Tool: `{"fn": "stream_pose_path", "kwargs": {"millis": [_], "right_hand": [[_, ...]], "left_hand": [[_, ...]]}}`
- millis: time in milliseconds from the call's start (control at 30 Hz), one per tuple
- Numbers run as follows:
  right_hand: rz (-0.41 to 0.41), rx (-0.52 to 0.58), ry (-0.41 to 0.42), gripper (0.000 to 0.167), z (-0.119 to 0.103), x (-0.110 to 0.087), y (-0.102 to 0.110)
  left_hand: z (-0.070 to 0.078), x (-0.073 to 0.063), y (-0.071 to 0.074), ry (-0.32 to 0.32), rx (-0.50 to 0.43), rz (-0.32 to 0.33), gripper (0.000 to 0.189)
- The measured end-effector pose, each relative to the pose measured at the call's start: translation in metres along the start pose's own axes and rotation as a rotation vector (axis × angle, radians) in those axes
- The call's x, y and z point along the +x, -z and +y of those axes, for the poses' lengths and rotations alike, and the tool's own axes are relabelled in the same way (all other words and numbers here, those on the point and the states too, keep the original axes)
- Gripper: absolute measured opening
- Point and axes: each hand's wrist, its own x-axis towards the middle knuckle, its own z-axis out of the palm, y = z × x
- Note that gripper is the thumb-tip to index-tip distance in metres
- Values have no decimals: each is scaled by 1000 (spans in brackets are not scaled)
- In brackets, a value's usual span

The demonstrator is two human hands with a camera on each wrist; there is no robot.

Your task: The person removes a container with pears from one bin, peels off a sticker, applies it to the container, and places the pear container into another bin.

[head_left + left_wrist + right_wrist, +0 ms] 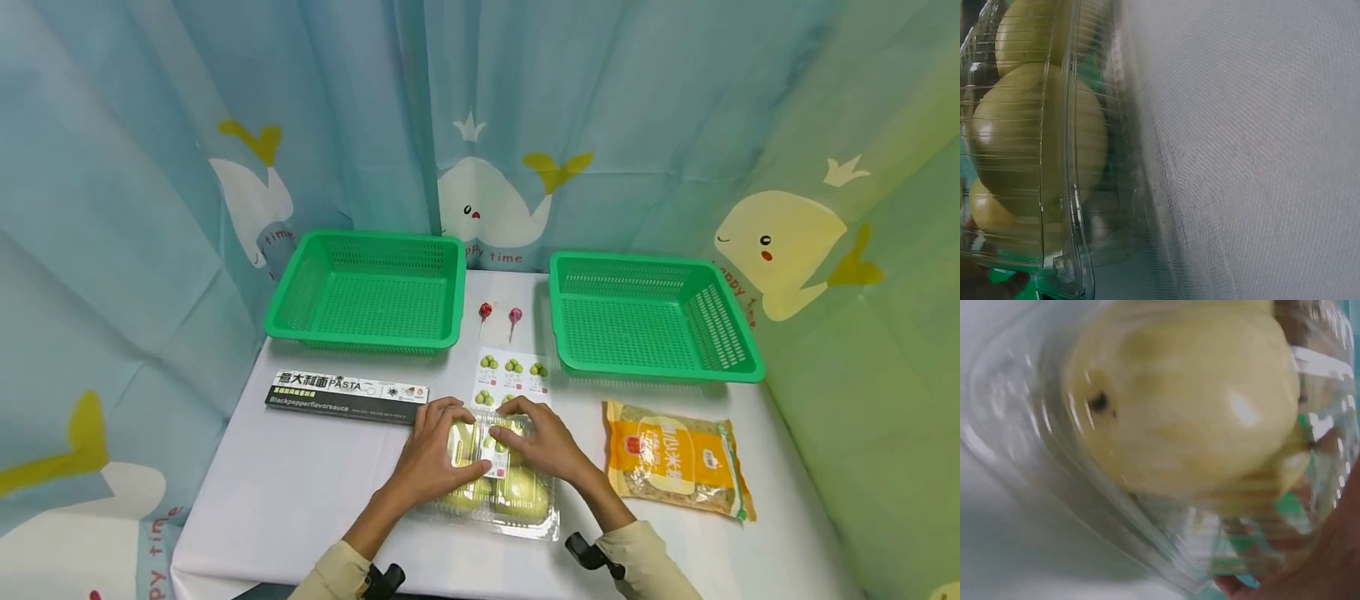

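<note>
Your clear fruit box (491,497) lies flat near the front middle of the worktop (315,492), its near edge running left to right and slanting slightly towards you at the right; your hands cover too much to tell its long axis. Your left hand (431,454) and right hand (543,437) grip it, fingers bent over its far part, thumbs at the white label (495,462), which points away from you. White cloth dresses the surface; blue-green curtains (645,125) printed with whales enclose it.
</note>
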Motion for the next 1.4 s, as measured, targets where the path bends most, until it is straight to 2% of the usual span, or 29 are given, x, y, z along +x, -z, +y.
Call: {"fn": "stream_pose_path", "kwargs": {"millis": [167,367,567,767,1267,1400], "right_hand": [[-33,-27,-9,39,3,-7,10],[-1,-86,-61,36,10,-15,16],[10,-101,-9,34,14,-17,20],[7,-89,-19,34,17,-15,16],[71,-28,-16,31,9,-8,-10],[107,-20,-18,36,8,-7,-17]], "left_hand": [[6,1,-11,-9,-37,17,59],[12,2,-26,-19,-59,20,59],[12,4,-32,-14,-62,39,58],[11,3,-30,-9,-60,44,59],[-2,-5,-12,-5,-28,57,59],[-5,-8,-8,-8,-15,68,58]]}}
